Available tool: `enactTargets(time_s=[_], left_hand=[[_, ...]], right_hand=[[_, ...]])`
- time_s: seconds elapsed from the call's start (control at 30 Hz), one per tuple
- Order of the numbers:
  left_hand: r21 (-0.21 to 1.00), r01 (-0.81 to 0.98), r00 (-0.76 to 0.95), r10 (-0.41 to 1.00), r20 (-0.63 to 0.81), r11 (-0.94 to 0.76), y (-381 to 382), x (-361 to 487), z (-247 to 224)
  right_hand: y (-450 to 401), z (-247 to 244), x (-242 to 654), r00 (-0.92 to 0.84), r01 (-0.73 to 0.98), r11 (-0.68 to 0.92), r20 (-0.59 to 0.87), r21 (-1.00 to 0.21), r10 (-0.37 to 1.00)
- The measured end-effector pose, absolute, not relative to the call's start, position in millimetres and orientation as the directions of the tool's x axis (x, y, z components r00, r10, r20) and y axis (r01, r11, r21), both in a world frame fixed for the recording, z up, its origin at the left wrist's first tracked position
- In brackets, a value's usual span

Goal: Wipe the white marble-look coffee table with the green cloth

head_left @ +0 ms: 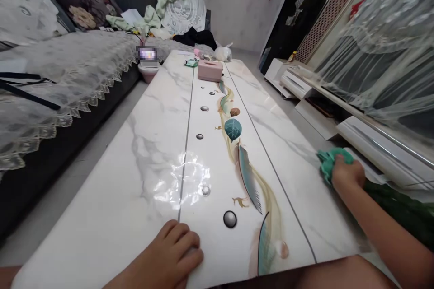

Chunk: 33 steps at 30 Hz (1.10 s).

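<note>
My right hand [347, 175] grips a bunched green cloth [328, 161] at the right edge of a long white marble-look table [149, 153]. My left hand [172, 248] rests flat on the table's near end, fingers loosely curled and holding nothing. A printed feather and leaf pattern [249, 176] runs down the table's middle, beside a row of dark dots. A glossy patch [190, 178] shines ahead of my left hand.
A pink tissue box [210, 70], a small green item [191, 62] and a white plastic bag [224, 53] sit at the table's far end. A lace-covered sofa [64, 76] runs along the left. A low white cabinet [373, 140] under sheer plastic stands at right.
</note>
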<state>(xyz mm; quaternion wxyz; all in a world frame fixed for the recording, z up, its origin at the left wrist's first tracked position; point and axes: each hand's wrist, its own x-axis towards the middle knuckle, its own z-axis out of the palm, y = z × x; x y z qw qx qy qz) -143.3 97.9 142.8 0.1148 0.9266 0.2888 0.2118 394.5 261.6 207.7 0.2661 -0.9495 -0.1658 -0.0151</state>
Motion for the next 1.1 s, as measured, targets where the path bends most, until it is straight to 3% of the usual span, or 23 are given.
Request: enactTargets(time_s=[0.13,0.33,0.43,0.53,0.6,0.67,0.73,0.8,0.93,1.03,1.1], left_hand=[[0.204,0.464,0.734,0.503,0.457,-0.862,103.0,-138.3,131.0],[0.074,0.486,0.731,0.452,0.512,-0.871,106.0,-131.7,140.8],[0.055,0.489,0.751,0.452,0.482,-0.871,106.6,-131.7,141.0],[0.077,0.472,0.755,0.448,0.478,-0.878,108.4,-134.0,140.1],[0.105,0.455,0.785,0.453,0.422,-0.885,109.3,-137.0,143.2],[0.149,0.446,0.822,0.470,0.320,-0.882,109.0,-140.8,149.1],[0.205,0.440,0.842,0.481,0.242,-0.874,107.9,-144.8,155.2],[0.247,0.434,0.849,0.485,0.210,-0.866,106.3,-147.9,159.0],[0.279,0.449,0.839,0.508,0.197,-0.849,104.6,-148.8,160.1],[0.244,0.468,0.839,0.514,0.179,-0.849,105.0,-144.7,160.7],[0.220,0.483,0.841,0.519,0.153,-0.848,105.3,-141.5,161.1]], right_hand=[[353.8,235.5,326.4,0.946,0.281,-0.754,0.039,-0.593,0.322],[461.3,240.9,109.1,0.697,0.609,-0.543,0.064,-0.579,0.714],[471.0,234.3,-33.9,0.452,0.735,-0.332,0.061,-0.591,0.890],[442.7,219.9,-156.7,0.097,0.813,-0.038,0.070,-0.580,0.993],[416.9,209.0,-204.8,-0.209,0.830,0.240,0.118,-0.503,0.971],[399.3,203.1,-215.5,-0.470,0.780,0.500,0.176,-0.376,0.865],[395.7,207.2,-188.2,-0.561,0.750,0.593,0.191,-0.293,0.805],[401.4,221.1,-128.2,-0.493,0.808,0.519,0.162,-0.277,0.855],[400.1,253.0,56.3,-0.054,0.963,0.083,0.118,-0.256,0.992],[375.1,254.7,205.6,0.273,0.932,-0.227,0.135,-0.283,0.953],[358.8,244.5,281.6,0.404,0.876,-0.327,0.168,-0.356,0.899]])
